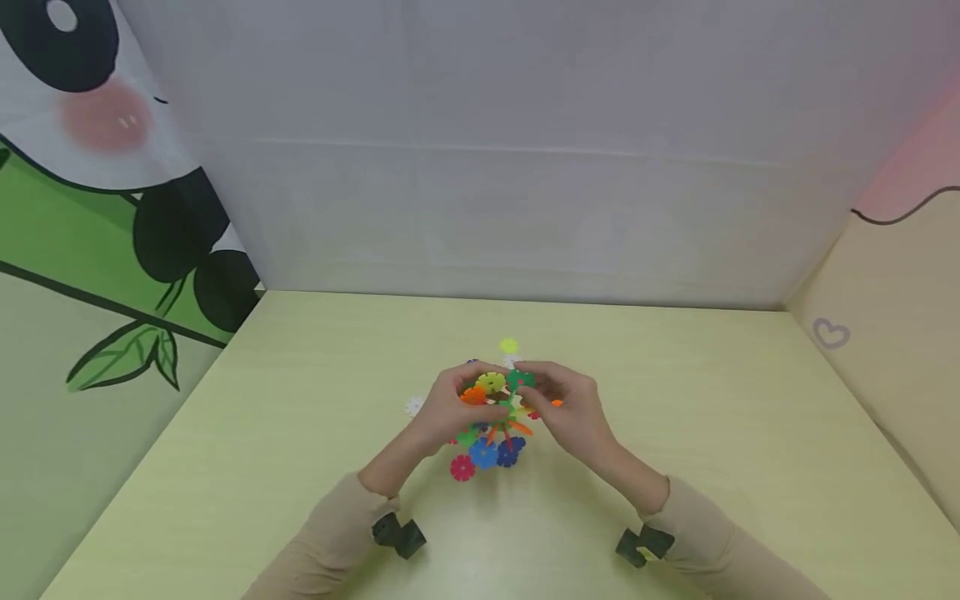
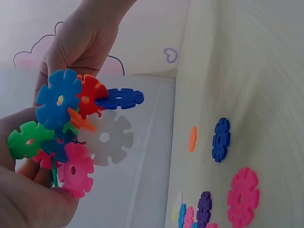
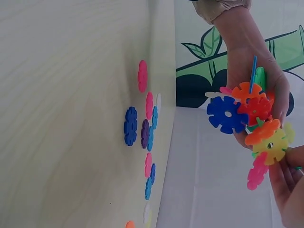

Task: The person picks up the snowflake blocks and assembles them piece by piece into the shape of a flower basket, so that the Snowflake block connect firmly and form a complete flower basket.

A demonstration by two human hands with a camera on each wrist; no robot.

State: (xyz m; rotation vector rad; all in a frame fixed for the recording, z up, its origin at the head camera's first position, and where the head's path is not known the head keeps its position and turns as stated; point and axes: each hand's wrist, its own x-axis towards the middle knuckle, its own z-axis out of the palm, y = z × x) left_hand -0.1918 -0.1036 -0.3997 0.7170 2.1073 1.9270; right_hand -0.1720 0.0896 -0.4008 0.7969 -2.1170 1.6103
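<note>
Both hands hold up a cluster of interlocking plastic flower discs in many colours, raised above the table. My left hand grips the cluster from the left, its thumb along the near side. From the right, my right hand pinches a green disc at the top of the cluster. A yellow disc with orange and pink ones stands close by the right fingers in the right wrist view. A dark blue disc and a translucent white disc stick out from the cluster. Fingers hide part of it.
Loose discs lie on the pale table beneath and behind the hands, among them a pink disc, a dark blue disc, a purple disc and a yellow disc. A white wall stands behind the table.
</note>
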